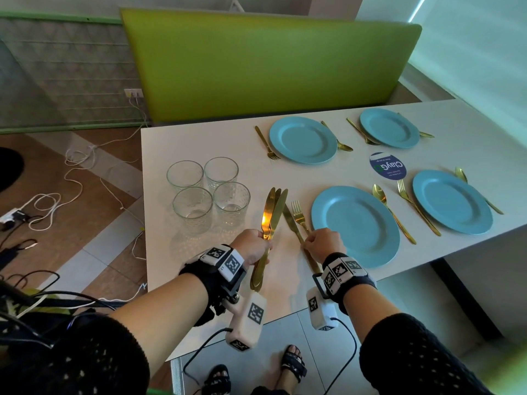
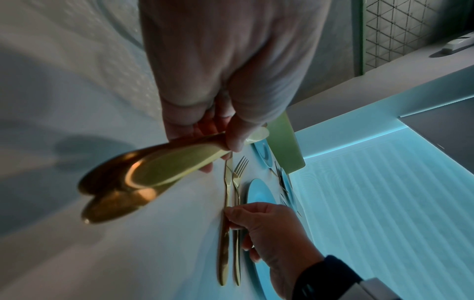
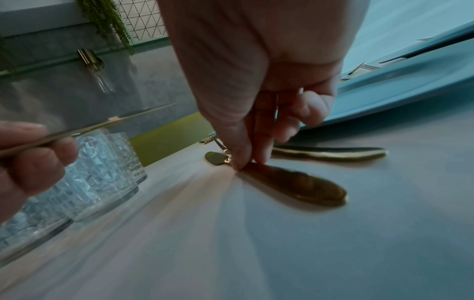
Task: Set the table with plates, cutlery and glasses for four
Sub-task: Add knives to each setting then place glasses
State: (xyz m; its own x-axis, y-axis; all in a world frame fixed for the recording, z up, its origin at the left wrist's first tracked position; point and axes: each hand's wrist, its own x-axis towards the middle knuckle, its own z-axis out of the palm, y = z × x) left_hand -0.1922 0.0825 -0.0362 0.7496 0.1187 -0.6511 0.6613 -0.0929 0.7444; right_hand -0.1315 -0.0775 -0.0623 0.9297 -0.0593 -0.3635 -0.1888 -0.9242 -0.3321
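Several blue plates lie on the white table (image 1: 199,143), each with a gold fork and spoon beside it. My left hand (image 1: 252,246) grips a bundle of gold knives (image 1: 272,209), raised above the table left of the nearest plate (image 1: 355,225). My right hand (image 1: 323,242) pinches the handle of one gold knife (image 1: 291,223) that lies flat on the table beside a gold fork (image 1: 299,213), just left of that plate. In the right wrist view the thumb and fingers press on the knife handle (image 3: 295,182). Several clear glasses (image 1: 209,192) stand grouped at the left.
A round blue sticker (image 1: 387,166) lies between the plates. A green bench back (image 1: 268,67) runs behind the table. White cables (image 1: 71,178) trail over the floor at the left. The table's near edge is just under my wrists.
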